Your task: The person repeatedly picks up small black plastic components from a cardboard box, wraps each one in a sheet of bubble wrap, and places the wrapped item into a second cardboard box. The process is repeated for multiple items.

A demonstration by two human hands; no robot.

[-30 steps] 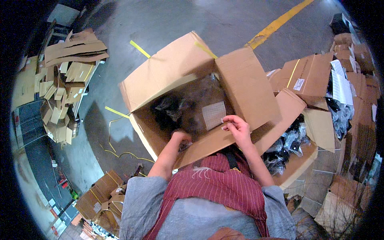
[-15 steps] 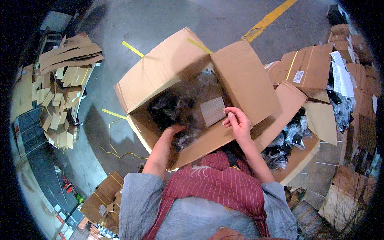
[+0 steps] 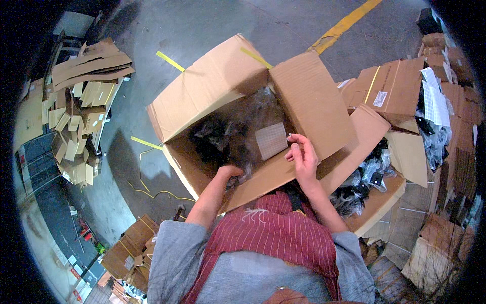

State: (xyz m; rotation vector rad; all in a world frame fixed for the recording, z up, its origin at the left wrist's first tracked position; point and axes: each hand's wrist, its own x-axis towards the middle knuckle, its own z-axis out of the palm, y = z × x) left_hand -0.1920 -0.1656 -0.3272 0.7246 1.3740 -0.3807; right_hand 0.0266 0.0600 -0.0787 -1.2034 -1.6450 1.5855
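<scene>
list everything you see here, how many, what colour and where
open carton: 1, brown, centre
plastic-wrapped items: several, dark, inside open carton
gridded sheet: 1, white, inside open carton
strap ends: 3, yellow, around open carton
cord: 1, yellow, floor left
bagged items: many, black, box at right
strapped carton: 1, brown, upper right
cardboard pile: 1, brown, left
cardboard stack: 1, brown, far right
floor line: 1, yellow, upper right
apron: 1, dark red, on person
left grip: 1, bare, inside open carton
right grip: 1, bare, over open carton's near-right side
</scene>
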